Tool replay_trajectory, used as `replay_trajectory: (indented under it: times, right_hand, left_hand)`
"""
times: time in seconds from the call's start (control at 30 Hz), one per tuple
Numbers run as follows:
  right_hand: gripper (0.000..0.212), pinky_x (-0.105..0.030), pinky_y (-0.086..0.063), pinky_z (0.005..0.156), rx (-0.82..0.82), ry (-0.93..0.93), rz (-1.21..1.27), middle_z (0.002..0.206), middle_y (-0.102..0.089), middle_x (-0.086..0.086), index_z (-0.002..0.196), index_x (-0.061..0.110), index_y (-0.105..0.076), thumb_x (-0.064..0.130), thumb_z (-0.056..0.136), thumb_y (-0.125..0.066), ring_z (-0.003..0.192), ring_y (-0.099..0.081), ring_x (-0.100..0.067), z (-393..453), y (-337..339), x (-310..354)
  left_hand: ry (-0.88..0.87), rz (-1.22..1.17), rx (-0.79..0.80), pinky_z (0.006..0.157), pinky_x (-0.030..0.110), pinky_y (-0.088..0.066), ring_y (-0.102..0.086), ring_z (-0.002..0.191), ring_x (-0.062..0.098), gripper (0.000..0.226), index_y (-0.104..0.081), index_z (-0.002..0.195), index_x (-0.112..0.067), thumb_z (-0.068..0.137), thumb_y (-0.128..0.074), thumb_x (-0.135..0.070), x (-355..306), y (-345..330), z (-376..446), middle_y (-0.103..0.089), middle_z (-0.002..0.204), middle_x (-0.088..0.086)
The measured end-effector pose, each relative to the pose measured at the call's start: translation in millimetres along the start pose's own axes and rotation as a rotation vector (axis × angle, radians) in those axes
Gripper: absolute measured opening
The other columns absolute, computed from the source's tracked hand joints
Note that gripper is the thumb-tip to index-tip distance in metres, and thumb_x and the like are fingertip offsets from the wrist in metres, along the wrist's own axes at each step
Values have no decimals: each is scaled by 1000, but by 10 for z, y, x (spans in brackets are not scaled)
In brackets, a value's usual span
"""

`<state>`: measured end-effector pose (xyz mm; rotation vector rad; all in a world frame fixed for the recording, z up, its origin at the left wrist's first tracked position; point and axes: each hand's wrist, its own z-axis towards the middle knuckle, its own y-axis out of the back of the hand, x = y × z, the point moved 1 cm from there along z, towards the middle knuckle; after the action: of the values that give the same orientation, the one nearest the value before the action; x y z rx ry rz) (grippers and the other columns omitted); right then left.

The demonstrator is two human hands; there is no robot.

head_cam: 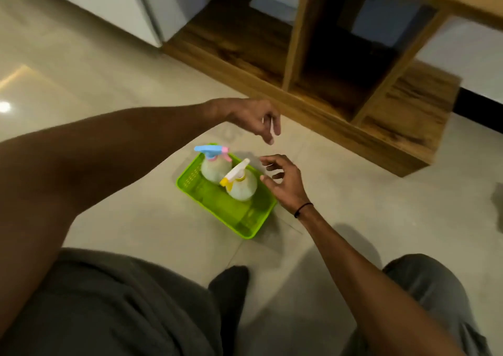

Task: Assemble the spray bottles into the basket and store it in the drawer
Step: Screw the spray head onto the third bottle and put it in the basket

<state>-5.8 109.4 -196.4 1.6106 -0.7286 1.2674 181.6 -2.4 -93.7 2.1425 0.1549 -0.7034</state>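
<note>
Two spray bottles, blue-capped [212, 162] and yellow-capped [239, 182], stand upright inside the green basket [217, 208] on the floor. Left hand [255, 120] and right hand [283, 182] hover beside the basket, fingers spread, empty, probably to lift it toward the wooden cabinet [340, 64] beyond.

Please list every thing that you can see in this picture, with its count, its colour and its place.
basket: one, bright green, on the floor in front of the person.
spray bottle with blue and pink head: one, pale body, upright in the far end of the basket.
spray bottle with white and yellow head: one, pale body, upright in the basket, next to the first bottle.
wooden cabinet: one, brown, open compartments, beyond the basket.
floor: pale tiles.
left hand: open, above the far end of the basket.
right hand: open, fingers spread beside the basket, dark band on the wrist.
legs: grey trousers, bottom of the picture.
</note>
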Motion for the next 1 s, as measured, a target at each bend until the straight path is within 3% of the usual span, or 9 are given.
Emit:
replay_trajectory:
  times: [0.07, 0.13, 0.27, 0.43, 0.53, 0.67, 0.8, 1.0]
  right_hand:
    - [33, -31, -53, 73, -84, -8, 1, 114, -69, -2, 114, 17, -70, 5, 83, -75, 96, -66, -21, -21, 243, 37]
    - [31, -34, -54, 71, -150, -62, 14, 113, -68, -1, 109, 24, -69, 8, 84, -75, 94, -67, -24, -49, 509, 30]
    - [19, -19, -48, 66, -273, -137, 18, 106, -69, 2, 97, 24, -68, 12, 84, -75, 87, -68, -20, -101, 1019, -6]
    - [4, -11, -46, 63, -408, -198, -16, 92, -69, 11, 84, 18, -72, 17, 86, -76, 78, -68, -14, -206, 1664, -84]
    - [7, -14, -47, 61, -481, -230, -16, 90, -72, 7, 88, 14, -72, 20, 88, -76, 76, -67, -13, -285, 2057, -201]
    - [9, -18, -47, 62, -551, -304, -41, 89, -73, 5, 89, 12, -71, 20, 89, -75, 75, -67, -15, -403, 2537, -444]
    - [10, -12, -45, 60, -609, -340, -71, 88, -73, 4, 89, 11, -70, 20, 89, -76, 73, -66, -13, -559, 3036, -736]
    - [7, -16, -49, 66, -672, -401, -17, 88, -73, 6, 87, 13, -68, 18, 89, -73, 76, -66, -10, -721, 3737, -1167]
  left_hand:
    - [-53, 64, 67, 62, 16, -46, -63, 67, -4, 33, -76, 113, -24, 84, -88, -34, -227, -8, 167, -78, 91, -5]
    - [-110, 120, 157, 57, 9, -43, -61, 62, -9, 32, -75, 113, -26, 85, -87, -36, -479, -38, 319, -77, 91, -8]
    - [-182, 178, 218, 59, 11, -45, -59, 61, -11, 32, -75, 114, -21, 87, -86, -35, -1026, -93, 628, -74, 90, -9]
    - [-269, 247, 258, 59, 14, -44, -61, 65, -4, 31, -73, 109, -21, 85, -87, -36, -1729, -187, 1080, -74, 87, -12]
    - [-297, 225, 284, 60, 9, -43, -63, 68, -7, 31, -73, 108, -21, 85, -88, -35, -2076, -265, 1423, -74, 91, -7]
    - [-296, 128, 282, 64, 16, -48, -64, 78, 5, 26, -72, 105, -15, 85, -88, -21, -2490, -548, 1877, -74, 97, 2]
    - [-313, 57, 281, 63, 11, -47, -65, 81, 6, 22, -68, 101, -21, 87, -85, -17, -2846, -870, 2302, -71, 94, -3]
    - [-303, -60, 233, 78, 42, -61, -74, 81, 21, 27, -71, 112, -25, 89, -85, -22, -3269, -1226, 2845, -76, 90, -3]
